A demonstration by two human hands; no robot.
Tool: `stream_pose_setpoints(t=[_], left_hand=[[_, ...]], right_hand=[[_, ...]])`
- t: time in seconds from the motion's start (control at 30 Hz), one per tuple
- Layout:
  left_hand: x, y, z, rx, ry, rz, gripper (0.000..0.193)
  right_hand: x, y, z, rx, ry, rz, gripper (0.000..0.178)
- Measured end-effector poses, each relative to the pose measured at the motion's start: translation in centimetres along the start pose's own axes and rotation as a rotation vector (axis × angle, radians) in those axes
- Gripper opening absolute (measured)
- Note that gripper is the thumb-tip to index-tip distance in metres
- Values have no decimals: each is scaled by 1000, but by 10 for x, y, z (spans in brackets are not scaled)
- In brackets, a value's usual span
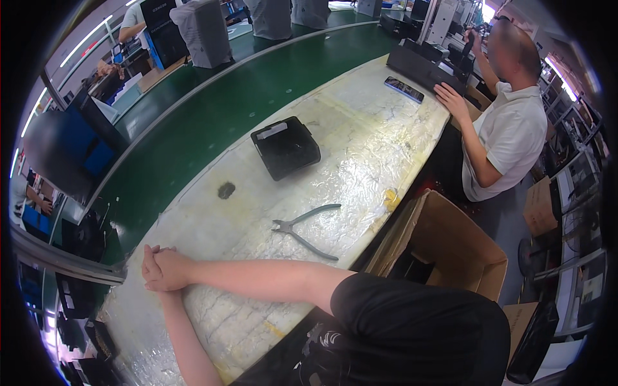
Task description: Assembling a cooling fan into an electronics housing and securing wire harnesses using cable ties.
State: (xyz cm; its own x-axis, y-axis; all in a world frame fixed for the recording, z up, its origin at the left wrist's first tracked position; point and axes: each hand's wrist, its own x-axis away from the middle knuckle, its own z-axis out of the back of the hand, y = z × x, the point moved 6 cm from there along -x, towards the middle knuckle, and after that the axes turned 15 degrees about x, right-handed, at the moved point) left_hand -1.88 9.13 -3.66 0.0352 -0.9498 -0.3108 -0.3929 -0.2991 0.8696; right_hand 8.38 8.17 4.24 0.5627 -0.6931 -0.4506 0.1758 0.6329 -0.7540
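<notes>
Diagonal cutters lying on the tabletop, handles splayed.
Right hand and left hand clasped together left of the cutters, well apart from them, fingers pressed together. Black tray beyond the cutters; dark stain between tray and hands. Cardboard box beside the tabletop; co-worker farther right, one palm near a black case.

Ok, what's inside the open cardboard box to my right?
In the cardboard box, something dark shows low on the left side; I can't tell what it is. Your black sleeve covers the near part, so anything there stays hidden.
</notes>
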Motion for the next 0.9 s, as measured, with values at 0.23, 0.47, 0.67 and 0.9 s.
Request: stream_pose_setpoints(t=[0.23, 0.47, 0.67, 0.9], left_hand=[[4, -3, 18, 52, 82, -30, 39], [5, -10, 29, 120, 150, -50, 38], [10, -14, 24, 145, 259, -98, 38], [-6, -18, 20, -143, 239, -195, 40]], right_hand=[[-1, -3, -2, 44, -38, -3, 33], [1, 4, 1, 47, 0, -25, 44], [1, -5, 3, -3, -65, 18, 35], [-3, 37, -21, 136, -27, -77, 57]])
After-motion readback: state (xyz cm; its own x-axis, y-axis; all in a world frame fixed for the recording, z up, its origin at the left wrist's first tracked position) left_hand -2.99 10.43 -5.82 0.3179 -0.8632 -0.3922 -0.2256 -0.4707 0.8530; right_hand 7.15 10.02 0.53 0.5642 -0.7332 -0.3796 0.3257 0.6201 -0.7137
